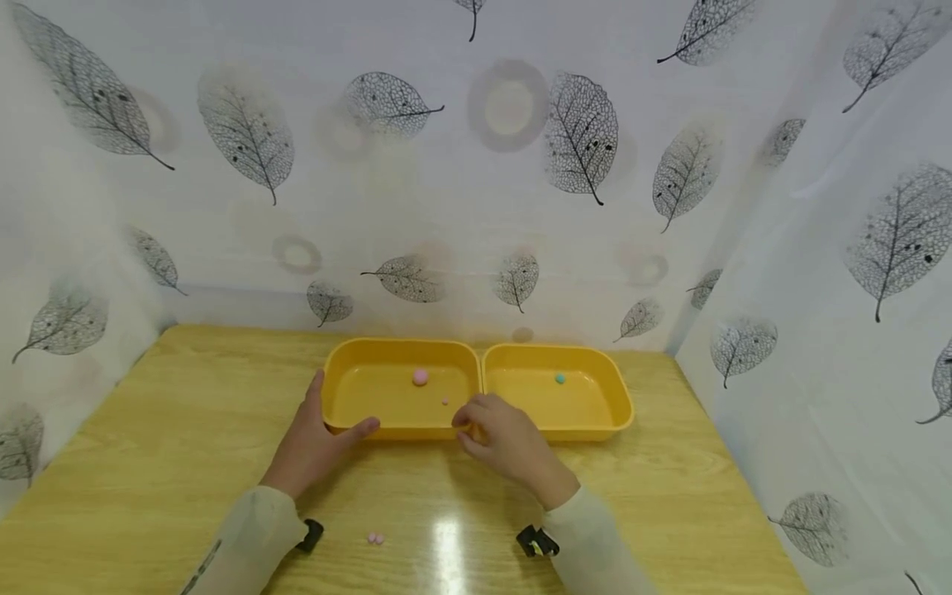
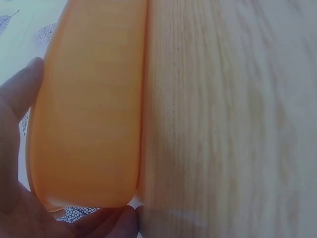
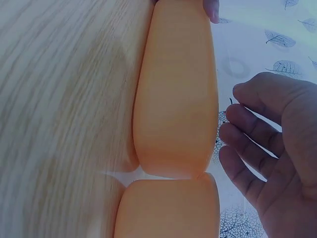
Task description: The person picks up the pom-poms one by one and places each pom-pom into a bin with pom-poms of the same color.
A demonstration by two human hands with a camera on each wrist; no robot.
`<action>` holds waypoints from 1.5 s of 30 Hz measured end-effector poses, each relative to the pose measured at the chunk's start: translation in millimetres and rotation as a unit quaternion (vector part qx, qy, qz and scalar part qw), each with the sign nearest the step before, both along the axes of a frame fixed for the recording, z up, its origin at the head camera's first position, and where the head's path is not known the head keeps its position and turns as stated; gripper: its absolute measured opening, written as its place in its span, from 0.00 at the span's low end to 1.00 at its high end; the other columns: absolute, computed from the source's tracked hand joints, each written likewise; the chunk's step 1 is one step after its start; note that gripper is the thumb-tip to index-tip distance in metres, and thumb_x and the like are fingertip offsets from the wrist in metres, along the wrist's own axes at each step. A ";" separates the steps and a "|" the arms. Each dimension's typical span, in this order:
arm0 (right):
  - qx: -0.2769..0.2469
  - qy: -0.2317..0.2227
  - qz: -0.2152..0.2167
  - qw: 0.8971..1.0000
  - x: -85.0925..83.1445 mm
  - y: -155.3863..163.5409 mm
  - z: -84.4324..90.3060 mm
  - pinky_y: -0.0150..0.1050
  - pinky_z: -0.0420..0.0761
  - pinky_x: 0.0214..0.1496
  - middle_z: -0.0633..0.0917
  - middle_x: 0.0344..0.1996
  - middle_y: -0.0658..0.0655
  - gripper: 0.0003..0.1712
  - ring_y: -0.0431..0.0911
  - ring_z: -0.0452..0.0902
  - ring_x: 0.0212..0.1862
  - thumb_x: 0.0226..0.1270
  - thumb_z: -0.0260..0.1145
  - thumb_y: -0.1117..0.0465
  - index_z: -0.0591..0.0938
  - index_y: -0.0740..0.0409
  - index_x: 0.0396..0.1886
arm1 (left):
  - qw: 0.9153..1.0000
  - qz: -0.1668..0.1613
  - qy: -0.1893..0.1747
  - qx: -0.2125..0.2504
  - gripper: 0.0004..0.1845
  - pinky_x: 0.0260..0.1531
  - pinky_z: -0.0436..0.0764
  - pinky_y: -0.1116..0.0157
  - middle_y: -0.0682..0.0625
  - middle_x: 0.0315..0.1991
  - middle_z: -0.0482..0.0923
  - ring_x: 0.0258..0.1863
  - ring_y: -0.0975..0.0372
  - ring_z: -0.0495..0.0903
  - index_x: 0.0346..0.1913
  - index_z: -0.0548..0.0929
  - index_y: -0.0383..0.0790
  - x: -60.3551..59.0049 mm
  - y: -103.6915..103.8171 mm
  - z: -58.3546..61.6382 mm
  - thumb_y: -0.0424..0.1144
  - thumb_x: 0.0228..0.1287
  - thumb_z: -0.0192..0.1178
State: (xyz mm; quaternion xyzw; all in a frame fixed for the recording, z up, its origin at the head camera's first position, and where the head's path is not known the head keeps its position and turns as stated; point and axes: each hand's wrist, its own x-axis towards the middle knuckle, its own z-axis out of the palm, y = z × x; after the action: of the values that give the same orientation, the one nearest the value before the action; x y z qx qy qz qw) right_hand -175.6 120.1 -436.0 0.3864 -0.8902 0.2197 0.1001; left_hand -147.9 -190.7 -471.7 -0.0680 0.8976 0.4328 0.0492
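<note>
Two yellow plastic trays stand side by side. The left tray (image 1: 402,432) contains a larger pink ball (image 1: 420,377) and a tiny pink ball (image 1: 445,402). A small teal ball (image 1: 560,378) lies in the right tray (image 1: 587,433). My left hand (image 1: 316,442) holds the left tray by its near left corner, thumb on the front rim and fingers along the end wall. My right hand (image 1: 506,438) hovers over the front rims where the trays meet. Its fingers are loosely bent, and the right wrist view shows nothing held in them.
Two small pink balls (image 1: 375,539) lie together on the wooden table (image 1: 416,496), nearer to me than the trays. A white curtain (image 1: 461,215) with a leaf print hangs behind the table and along its sides.
</note>
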 end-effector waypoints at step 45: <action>0.179 -0.088 0.192 0.961 53.8 -81.1 -10.5 0.17 0.72 0.42 0.82 0.37 0.34 0.06 0.23 0.71 0.34 0.74 0.69 0.49 0.87 0.41 0.45 | 1.000 -0.002 0.025 0.007 0.70 0.72 0.56 0.33 0.32 0.83 0.37 0.79 0.33 0.49 0.83 0.26 0.45 2.6 -0.6 0.3 0.72 0.61 0.65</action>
State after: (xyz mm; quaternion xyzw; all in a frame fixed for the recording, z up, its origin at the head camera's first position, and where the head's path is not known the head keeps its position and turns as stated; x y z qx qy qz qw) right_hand -121.8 39.1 -446.6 0.5405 -0.8296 0.1045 -0.0932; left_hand -145.3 -191.4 -471.4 -0.0555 0.8954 0.4409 0.0278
